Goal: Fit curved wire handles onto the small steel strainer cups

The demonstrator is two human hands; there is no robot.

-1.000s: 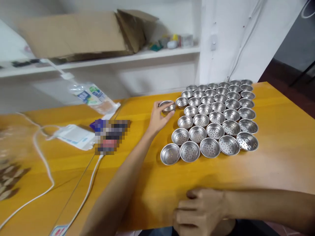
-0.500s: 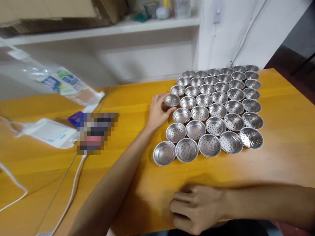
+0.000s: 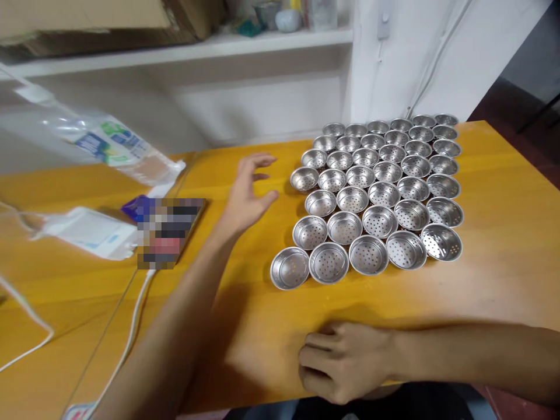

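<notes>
Rows of round metal cups with perforated bottoms [image 3: 331, 263] stand packed together on the table, their open tops facing up. My left hand [image 3: 251, 195] hovers left of the group, thumb and fingers spread, with nothing between them. Closest to it is the cup at the left end of a middle row [image 3: 304, 179], which juts out a little past its neighbours; a gap separates it from my fingers. Near the front edge my right hand [image 3: 343, 361] rests on the table, fingers curled under into a loose fist. No object shows in it, though its palm is hidden.
Left on the yellow-brown table [image 3: 494, 280] lie a phone-like device with a blurred-out screen [image 3: 175, 233], a white cable [image 3: 135, 326] and a white packet [image 3: 94, 233]. A clear labelled plastic bag [image 3: 118, 146] is behind them. A shelf [image 3: 262, 44] holding a cardboard box [image 3: 87, 23] runs along the back.
My left hand has let go of the cup at the left end of a middle row and moved left, its fingers spreading. The cup stays in place. My right hand has barely moved.
</notes>
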